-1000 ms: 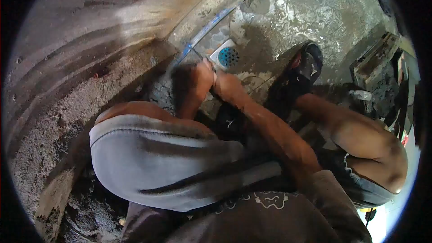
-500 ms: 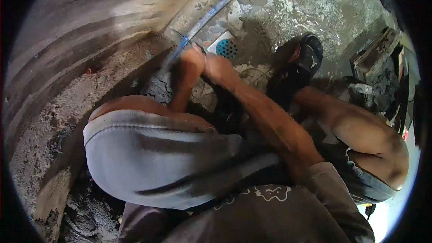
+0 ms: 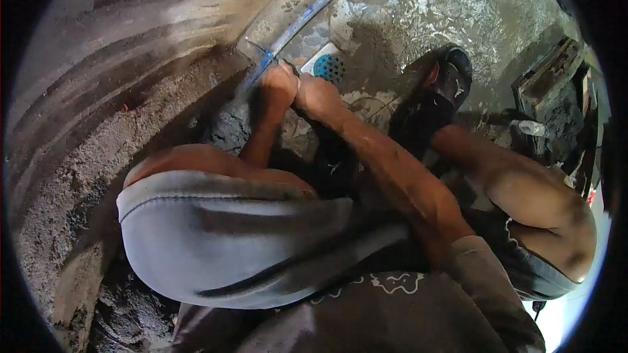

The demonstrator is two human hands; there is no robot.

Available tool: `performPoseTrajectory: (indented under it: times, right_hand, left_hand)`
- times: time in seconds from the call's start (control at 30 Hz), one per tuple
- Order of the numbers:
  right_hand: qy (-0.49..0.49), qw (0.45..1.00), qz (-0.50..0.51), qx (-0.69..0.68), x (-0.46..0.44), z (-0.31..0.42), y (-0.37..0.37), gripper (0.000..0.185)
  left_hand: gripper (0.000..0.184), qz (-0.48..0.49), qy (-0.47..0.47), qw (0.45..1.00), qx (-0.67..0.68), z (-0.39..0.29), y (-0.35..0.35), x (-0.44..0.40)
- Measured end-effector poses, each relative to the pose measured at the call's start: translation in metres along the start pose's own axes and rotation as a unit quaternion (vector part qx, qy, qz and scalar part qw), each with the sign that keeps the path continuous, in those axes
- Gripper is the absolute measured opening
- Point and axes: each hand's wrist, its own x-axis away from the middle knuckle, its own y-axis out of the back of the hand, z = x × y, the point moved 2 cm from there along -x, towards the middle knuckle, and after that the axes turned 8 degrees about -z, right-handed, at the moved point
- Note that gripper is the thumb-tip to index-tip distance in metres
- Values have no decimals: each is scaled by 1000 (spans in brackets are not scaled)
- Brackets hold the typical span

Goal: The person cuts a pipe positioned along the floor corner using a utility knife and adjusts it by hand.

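1. Locate the pipe (image 3: 302, 21). It lies along the foot of the wall (image 3: 157, 33), on the wet grey floor (image 3: 445, 0). Its long axis runs diagonally: the far end points to the upper right of the view, the near end to the lower left, past your left hand (image 3: 280, 84).
2. Locate the thin dark tool (image 3: 256, 45). It crosses the pipe at a steep angle. Its visible end points to the upper left, toward the wall; the rest lines up with your hands. Whether it passes over or under the pipe cannot be told.
3. Check your left fingers. They are curled in, with little gap, around the tool just beside the pipe. Individual fingertips are too blurred to separate.
4. Check your right hand (image 3: 318, 98). It is folded into a fist against the left hand, gripping the same tool; the gripped part is mostly hidden.
5. Note the appearance of the pipe: slender, slightly curved and pale grey, with uneven blue patches. The blue is strongest near the tool and toward the far end.
6. Note the appearance of the tool: narrow and dark, its full shape covered by your hands.
7. Note the blue drain cover (image 3: 329, 68), round and perforated, near your right hand.
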Motion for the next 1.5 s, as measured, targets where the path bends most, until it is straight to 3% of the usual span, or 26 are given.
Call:
performPoseTrajectory:
  times: [0.03,0.07,0.17,0.2,0.3,0.33,0.37,0.43,0.47,0.67,0.77,0.87,0.97,1.03,1.07,1.17,1.2,1.27,1.4,1.5]
  right_hand:
    - [18,1000,-7,4,-6,4,5,31]
    - [-1,1000,1,-8,-2,13,15,32]
    - [-46,999,14,-22,7,20,44,34]
    - [-57,998,16,-26,-4,14,37,34]
    - [-114,993,24,-35,-12,17,27,36]
    - [-131,990,30,-43,-6,22,30,36]
    - [-151,987,31,-48,2,26,35,36]
    - [-145,988,48,11,13,10,24,32]
    - [-146,987,57,34,16,2,16,30]
    - [-98,994,33,32,26,9,30,31]
    - [-75,988,112,81,20,17,36,31]
    - [-78,995,25,49,4,-5,12,33]
    - [-40,997,40,48,8,-11,-3,35]
    - [-78,995,51,29,19,13,24,37]
    - [-95,994,52,22,18,18,36,38]
    - [-28,998,63,9,-12,-1,18,34]
    - [-104,994,18,-4,-6,7,25,36]
    - [-97,995,23,-3,13,16,30,34]
    - [-88,996,16,-2,12,6,27,34]
    - [-90,995,-16,-32,18,0,24,35]
  left_hand:
    - [49,21,30,999,22,-3,10,-11]
    - [49,83,133,988,-11,-27,36,-14]
    - [49,24,74,996,44,-26,15,0]
    - [48,25,100,993,56,-25,14,-12]
    - [46,-51,37,998,29,2,-3,-19]
    - [42,-58,92,994,6,-9,1,-12]
    - [43,-29,91,995,35,-9,3,1]
    - [45,9,82,991,104,-15,-8,12]
    - [48,27,61,993,97,-30,18,3]
    - [44,96,189,973,93,-33,12,11]
    - [44,-9,73,992,101,-16,-12,16]
    - [43,-4,121,986,113,-28,11,-6]
    - [42,33,146,983,107,-18,2,5]
    - [44,-8,94,993,77,-16,-7,19]
    - [44,10,125,987,100,-22,0,6]
    - [46,73,139,978,139,-11,-9,-4]
    - [46,82,160,974,138,-17,2,-8]
    - [47,74,168,979,94,-23,16,-1]
    - [50,92,135,978,130,-21,3,-4]
    - [49,61,208,972,94,-29,3,2]
